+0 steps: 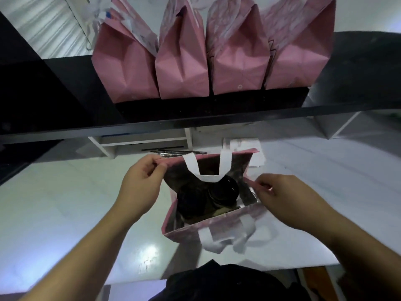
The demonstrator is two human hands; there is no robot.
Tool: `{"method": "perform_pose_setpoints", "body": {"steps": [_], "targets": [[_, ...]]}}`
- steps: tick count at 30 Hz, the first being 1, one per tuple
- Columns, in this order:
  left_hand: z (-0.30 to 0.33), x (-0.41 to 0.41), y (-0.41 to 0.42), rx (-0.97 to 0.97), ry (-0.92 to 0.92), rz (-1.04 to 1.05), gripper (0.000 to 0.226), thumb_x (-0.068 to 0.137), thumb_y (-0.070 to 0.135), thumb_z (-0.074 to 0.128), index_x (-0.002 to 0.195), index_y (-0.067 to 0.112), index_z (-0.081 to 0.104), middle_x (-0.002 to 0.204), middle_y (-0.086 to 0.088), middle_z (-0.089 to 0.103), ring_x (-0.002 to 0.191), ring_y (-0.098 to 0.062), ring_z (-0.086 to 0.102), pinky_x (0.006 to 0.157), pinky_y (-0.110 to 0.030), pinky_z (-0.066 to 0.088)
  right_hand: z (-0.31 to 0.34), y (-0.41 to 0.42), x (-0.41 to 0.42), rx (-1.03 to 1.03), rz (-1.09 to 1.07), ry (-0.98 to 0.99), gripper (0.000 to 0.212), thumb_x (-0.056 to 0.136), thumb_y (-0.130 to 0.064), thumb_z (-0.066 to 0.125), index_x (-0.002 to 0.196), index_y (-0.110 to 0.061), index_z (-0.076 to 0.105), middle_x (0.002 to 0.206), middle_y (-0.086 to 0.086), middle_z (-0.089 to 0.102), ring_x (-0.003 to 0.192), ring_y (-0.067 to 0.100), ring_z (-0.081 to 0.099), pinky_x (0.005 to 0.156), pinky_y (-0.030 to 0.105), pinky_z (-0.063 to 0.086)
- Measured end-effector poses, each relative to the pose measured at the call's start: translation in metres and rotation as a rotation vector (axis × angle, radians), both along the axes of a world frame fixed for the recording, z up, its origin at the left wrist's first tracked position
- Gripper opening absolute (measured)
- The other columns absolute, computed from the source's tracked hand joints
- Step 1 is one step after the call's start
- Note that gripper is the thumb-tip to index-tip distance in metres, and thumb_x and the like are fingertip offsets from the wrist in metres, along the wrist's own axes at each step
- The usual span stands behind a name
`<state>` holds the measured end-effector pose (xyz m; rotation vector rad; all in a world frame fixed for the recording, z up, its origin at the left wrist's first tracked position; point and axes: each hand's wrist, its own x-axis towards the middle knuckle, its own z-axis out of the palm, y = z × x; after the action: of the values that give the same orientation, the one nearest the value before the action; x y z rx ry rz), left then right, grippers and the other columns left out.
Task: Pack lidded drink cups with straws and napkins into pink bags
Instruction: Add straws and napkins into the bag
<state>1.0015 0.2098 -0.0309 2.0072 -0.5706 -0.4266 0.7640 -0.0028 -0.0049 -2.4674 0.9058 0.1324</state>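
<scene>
— Bag [213,224] on white counter [65,203], mouth pulled open; left hand [141,183] pinching the far-left rim, right hand [282,196] pinching the right rim.
— Inside?
— Two dark lidded cups [223,189], dim, hard to make out.
— Around?
— Four pink bags [182,61] lined up on black shelf [217,109] behind; white papers [245,144] just beyond. No readable writing.

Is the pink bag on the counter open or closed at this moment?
Open. The left hand and right hand pinch opposite rim edges of the pink bag, and dark-lidded cups show inside.
</scene>
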Motion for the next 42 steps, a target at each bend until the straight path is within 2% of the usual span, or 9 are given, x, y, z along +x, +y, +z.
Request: {"method": "perform_pose_setpoints", "body": {"steps": [6,9,14,17,21,25,34,38,42], "targets": [[-0.003,0.011,-0.023,-0.014,0.036,-0.051,0.017,0.102,0.028,0.057,0.097,0.036,0.071,0.096,0.011,0.079,0.093,-0.013,0.073,0.086,-0.043,0.059,-0.002,0.009,-0.021,0.150,0.006,0.046,0.030,0.099,-0.055,0.046,0.085,-0.038,0.066,0.080,-0.025,0.070,0.072,0.000,0.065,0.065,0.027,0.053],[-0.002,0.009,-0.029,-0.007,0.023,-0.074,0.017,0.102,0.029,0.057,0.098,0.039,0.071,0.096,0.015,0.078,0.092,-0.005,0.072,0.078,-0.032,0.055,0.000,-0.008,-0.016,0.257,-0.086,-0.080,0.041,0.095,-0.060,0.043,0.081,-0.032,0.070,0.078,-0.021,0.071,0.070,0.002,0.066,0.064,0.029,0.052],[0.001,0.007,-0.032,-0.018,0.035,-0.059,0.021,0.103,0.025,0.059,0.097,0.041,0.071,0.096,0.016,0.078,0.092,-0.002,0.071,0.078,-0.027,0.052,-0.036,-0.066,0.022,0.218,-0.289,-0.129,0.019,0.099,-0.019,0.056,0.095,-0.021,0.074,0.084,-0.007,0.076,0.075,0.013,0.071,0.077,0.043,0.060],[0.002,0.008,-0.033,-0.001,0.037,-0.077,0.019,0.104,0.023,0.058,0.099,0.035,0.072,0.098,0.014,0.078,0.094,-0.005,0.072,0.078,-0.024,0.051,-0.074,-0.098,0.058,0.057,-0.129,-0.033,0.020,0.090,-0.004,0.066,0.107,-0.011,0.073,0.102,0.005,0.075,0.092,0.027,0.069,0.083,0.041,0.058],[0.005,0.010,-0.031,0.026,0.039,-0.107,0.022,0.105,0.020,0.057,0.098,0.036,0.072,0.095,0.015,0.077,0.093,-0.005,0.071,0.069,-0.005,0.046,-0.121,-0.126,0.097,0.003,0.070,0.092,0.031,0.090,-0.021,0.075,0.120,-0.016,0.068,0.115,0.006,0.069,0.099,0.023,0.065,0.090,0.035,0.054],[0.010,0.010,-0.033,0.032,0.043,-0.127,0.034,0.104,0.015,0.057,0.094,0.044,0.073,0.094,0.018,0.076,0.091,0.000,0.070,0.071,-0.003,0.045,-0.157,-0.145,0.108,-0.078,0.195,0.258,0.054,0.083,-0.028,0.078,0.134,-0.019,0.062,0.131,0.009,0.060,0.119,0.029,0.058,0.105,0.043,0.048],[0.004,0.014,-0.034,0.017,0.130,-0.104,0.023,0.105,0.013,0.058,0.098,0.029,0.074,0.096,0.007,0.078,0.091,-0.011,0.072,0.077,-0.013,0.051,-0.167,-0.156,0.108,-0.047,0.094,0.133,0.026,0.101,-0.020,0.058,0.108,-0.006,0.079,0.111,0.015,0.074,0.101,0.032,0.067,0.092,0.042,0.052],[0.004,0.014,-0.036,0.017,0.145,-0.081,0.025,0.105,0.012,0.059,0.094,0.030,0.073,0.090,0.006,0.077,0.083,-0.015,0.069,0.069,-0.015,0.049,-0.164,-0.158,0.108,-0.004,-0.251,-0.078,0.039,0.105,-0.023,0.047,0.077,0.001,0.061,0.070,0.016,0.062,0.070,0.035,0.058,0.062,0.035,0.044],[0.005,0.014,-0.037,0.010,0.149,-0.090,0.026,0.104,0.012,0.058,0.093,0.031,0.073,0.090,0.007,0.077,0.082,-0.013,0.069,0.068,-0.013,0.049,-0.165,-0.160,0.114,-0.121,-0.506,-0.374,0.035,0.105,-0.023,0.044,0.081,-0.003,0.060,0.069,0.011,0.058,0.065,0.032,0.053,0.060,0.032,0.033]]}}
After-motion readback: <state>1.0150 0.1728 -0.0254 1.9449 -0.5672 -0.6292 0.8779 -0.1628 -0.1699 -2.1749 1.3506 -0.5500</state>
